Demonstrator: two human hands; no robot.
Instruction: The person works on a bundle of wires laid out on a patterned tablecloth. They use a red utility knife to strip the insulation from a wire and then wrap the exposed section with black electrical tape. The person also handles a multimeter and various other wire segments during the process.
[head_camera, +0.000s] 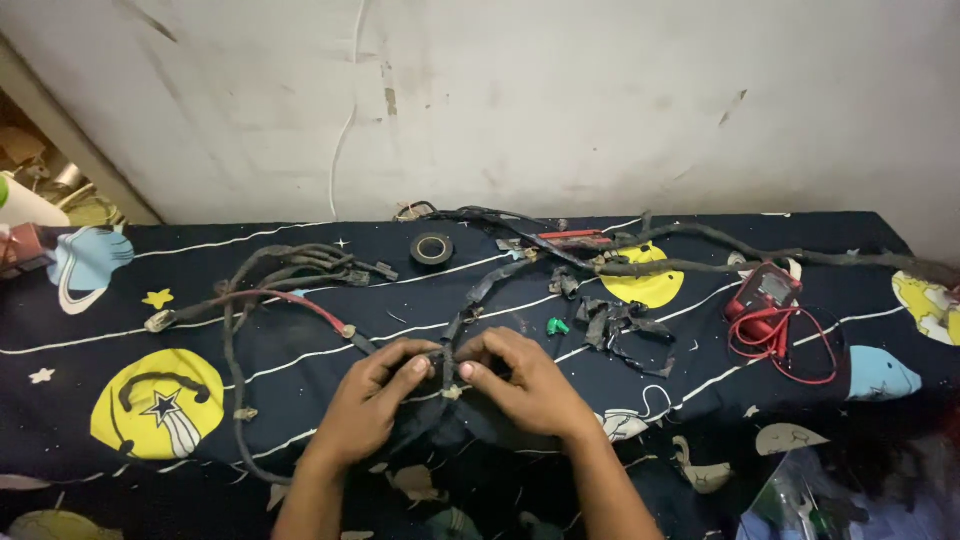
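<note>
left hand (375, 395) and right hand (525, 380) pinch one branch of the harness (452, 345) at lower centre | stripped wrap scraps (625, 328) lie right of them; most of the harness looks still wrapped | tape roll (432, 248) above; red meter (765, 295) at right

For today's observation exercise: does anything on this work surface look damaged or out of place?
Yes. Torn black tape scraps lie strewn right of the hands, and the wire harness sprawls tangled. The left hand and right hand pinch one stripped branch.
</note>
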